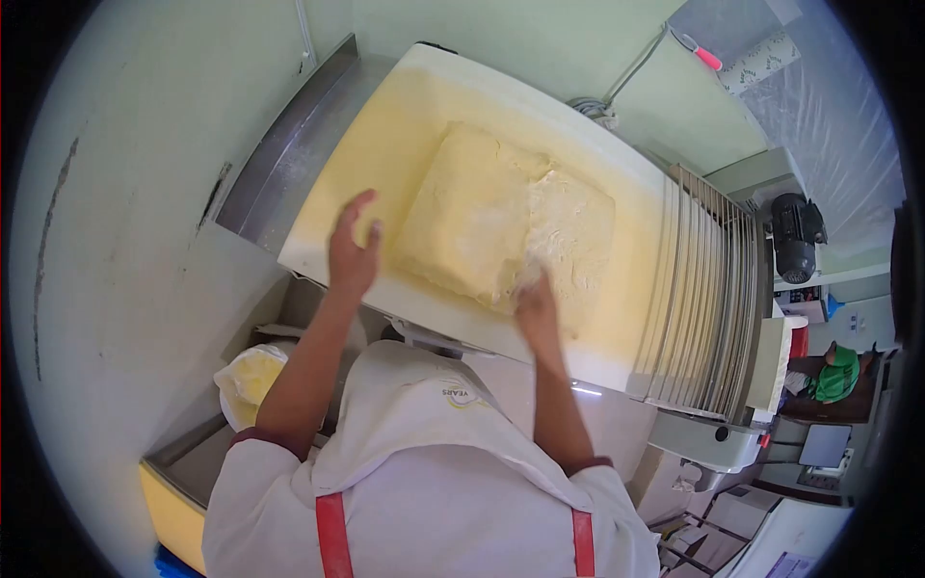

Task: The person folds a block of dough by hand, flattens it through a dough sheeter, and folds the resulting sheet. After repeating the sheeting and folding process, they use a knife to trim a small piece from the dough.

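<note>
A large slab of pale yellow dough [472, 212] lies on a white work surface [385, 106] dusted with yellow powder. Its right part is rougher and whiter, with a ragged seam down the middle. My left hand [355, 249] is raised beside the slab's left edge, fingers apart and holding nothing. At the front edge of the dough, near the seam, is my right hand [536, 297]. Its fingers are smeared by motion and look whitish, and whether they hold anything cannot be made out.
A wire rack [708, 299] and a machine with a black motor [795, 239] stand to the right. A metal ledge [289, 144] borders the left side. Below left is a white bag [252, 378] with yellow contents. A person in green [836, 374] is far right.
</note>
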{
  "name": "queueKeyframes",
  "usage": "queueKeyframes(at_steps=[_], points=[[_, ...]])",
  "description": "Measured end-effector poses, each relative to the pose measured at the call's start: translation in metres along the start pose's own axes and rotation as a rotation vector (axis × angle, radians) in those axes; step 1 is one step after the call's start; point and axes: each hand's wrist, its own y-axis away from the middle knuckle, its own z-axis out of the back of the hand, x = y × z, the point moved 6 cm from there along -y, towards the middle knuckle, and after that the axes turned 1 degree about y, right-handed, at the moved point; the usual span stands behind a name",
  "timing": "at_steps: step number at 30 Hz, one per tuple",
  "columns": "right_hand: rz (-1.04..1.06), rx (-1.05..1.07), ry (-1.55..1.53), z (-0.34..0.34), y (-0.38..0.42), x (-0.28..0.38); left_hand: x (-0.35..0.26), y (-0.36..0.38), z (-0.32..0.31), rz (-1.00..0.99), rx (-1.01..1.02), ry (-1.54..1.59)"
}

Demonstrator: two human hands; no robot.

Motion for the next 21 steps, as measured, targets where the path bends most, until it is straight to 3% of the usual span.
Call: queueKeyframes(at_steps=[1,3,6,8,9,10,11,12,14,16,18,19,20,21], points=[[-0.084,0.216,-0.071,-0.024,0.033,0.019,-0.012,0.005,-0.019,-0.089,0.096,-0.107],[-0.237,0.398,-0.214,-0.023,0.048,0.042,-0.012,0.025,-0.071,-0.297,0.417,-0.253],[-0.432,0.261,-0.407,0.047,0.027,0.039,-0.022,0.029,-0.125,-0.458,0.662,-0.588],[-0.471,0.172,-0.434,0.103,0.008,0.023,0.003,-0.014,-0.157,-0.442,0.714,-0.632],[-0.396,0.115,-0.395,0.144,-0.002,0.015,0.005,-0.04,-0.169,-0.381,0.695,-0.698],[-0.44,-0.198,-0.397,0.194,-0.005,0.008,0.013,-0.065,-0.179,-0.409,0.641,-0.788],[-0.327,-0.517,-0.309,0.248,-0.009,0.002,0.007,-0.089,-0.187,-0.353,0.629,-0.862],[-0.18,-0.563,-0.302,0.309,-0.008,-0.003,0.015,-0.109,-0.199,-0.332,0.595,-0.92],[0.053,-0.849,-0.081,0.394,-0.004,0.02,0.022,-0.14,-0.216,-0.275,0.579,-0.956],[0.054,-0.984,0.299,0.409,-0.014,0.011,0.031,-0.162,-0.23,-0.159,0.603,-0.941],[-0.142,-0.797,0.69,0.36,-0.036,-0.033,0.033,-0.158,-0.228,-0.181,0.555,-0.902],[-0.37,-0.509,0.897,0.316,-0.039,-0.053,0.03,-0.164,-0.226,-0.2,0.523,-0.89],[-0.443,-0.268,0.906,0.272,-0.031,-0.056,0.025,-0.154,-0.22,-0.26,0.529,-0.872],[-0.39,-0.192,0.751,0.236,-0.02,-0.048,0.016,-0.135,-0.208,-0.304,0.548,-0.867]])
